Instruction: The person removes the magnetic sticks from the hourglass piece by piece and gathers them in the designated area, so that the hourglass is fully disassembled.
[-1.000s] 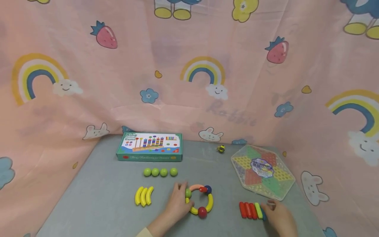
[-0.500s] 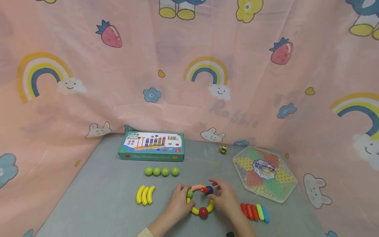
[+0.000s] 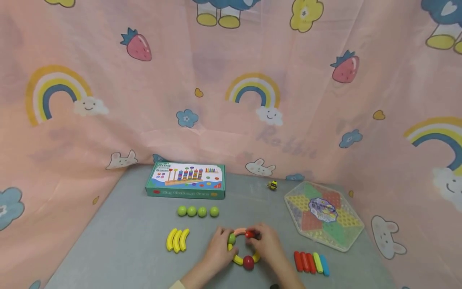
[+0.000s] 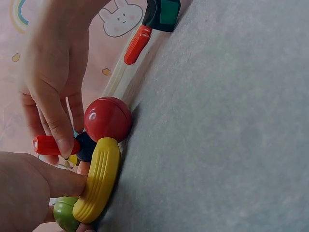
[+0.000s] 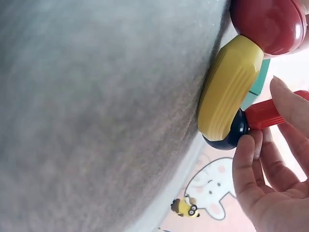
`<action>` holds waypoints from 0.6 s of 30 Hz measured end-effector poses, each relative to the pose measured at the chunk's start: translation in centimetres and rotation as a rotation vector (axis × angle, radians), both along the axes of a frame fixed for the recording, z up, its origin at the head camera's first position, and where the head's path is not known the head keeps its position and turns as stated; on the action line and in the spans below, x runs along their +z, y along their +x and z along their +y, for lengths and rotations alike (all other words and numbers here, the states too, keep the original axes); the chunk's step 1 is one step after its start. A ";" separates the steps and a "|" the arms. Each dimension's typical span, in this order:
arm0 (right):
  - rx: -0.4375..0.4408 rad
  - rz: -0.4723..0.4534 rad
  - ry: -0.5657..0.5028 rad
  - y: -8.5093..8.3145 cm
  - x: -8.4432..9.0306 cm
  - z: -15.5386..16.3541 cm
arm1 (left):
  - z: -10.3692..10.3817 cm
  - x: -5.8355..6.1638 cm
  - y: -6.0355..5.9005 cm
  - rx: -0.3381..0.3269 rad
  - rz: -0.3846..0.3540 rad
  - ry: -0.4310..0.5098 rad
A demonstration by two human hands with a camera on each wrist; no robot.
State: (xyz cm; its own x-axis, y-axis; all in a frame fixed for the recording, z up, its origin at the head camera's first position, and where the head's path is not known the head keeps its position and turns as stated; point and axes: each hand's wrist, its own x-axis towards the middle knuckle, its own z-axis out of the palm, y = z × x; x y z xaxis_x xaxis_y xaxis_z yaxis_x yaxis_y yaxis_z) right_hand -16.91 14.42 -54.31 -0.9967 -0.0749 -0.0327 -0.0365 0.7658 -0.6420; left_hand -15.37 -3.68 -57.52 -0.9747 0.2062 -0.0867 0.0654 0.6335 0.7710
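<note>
The left hand (image 3: 216, 253) braces the ring's yellow arc (image 4: 99, 181), steadying it. The right hand (image 3: 268, 247) pinches the red peg (image 5: 270, 113), plugged into the dark blue ball (image 5: 227, 135) beside its fingertips.

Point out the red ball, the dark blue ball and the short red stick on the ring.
red ball (image 4: 107, 119), left wrist view, centre of its rounded face
dark blue ball (image 5: 231, 136), right wrist view, its exposed lower curve
short red stick (image 4: 48, 145), left wrist view, middle of its shaft
</note>
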 end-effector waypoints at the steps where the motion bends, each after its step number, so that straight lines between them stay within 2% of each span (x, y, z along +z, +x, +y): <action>1: 0.001 0.000 -0.006 0.0 0.0 0.0 | 0.0 0.0 0.0 0.003 -0.003 -0.002; 10: 0.042 0.052 -0.023 0.2 0.0 0.6 | 0.1 0.0 -0.2 0.010 0.006 -0.007; 18: 0.038 0.019 -0.102 0.5 0.0 1.0 | -0.1 -0.1 -0.3 0.010 0.010 -0.001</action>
State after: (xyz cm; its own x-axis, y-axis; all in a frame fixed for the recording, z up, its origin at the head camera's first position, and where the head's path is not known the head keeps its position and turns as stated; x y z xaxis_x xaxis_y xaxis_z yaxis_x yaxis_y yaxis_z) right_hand -16.43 15.37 -54.31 -0.9934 -0.1147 -0.0046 -0.0769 0.6945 -0.7153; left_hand -15.66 -3.75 -57.65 -0.9774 0.1967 -0.0773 0.0668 0.6347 0.7698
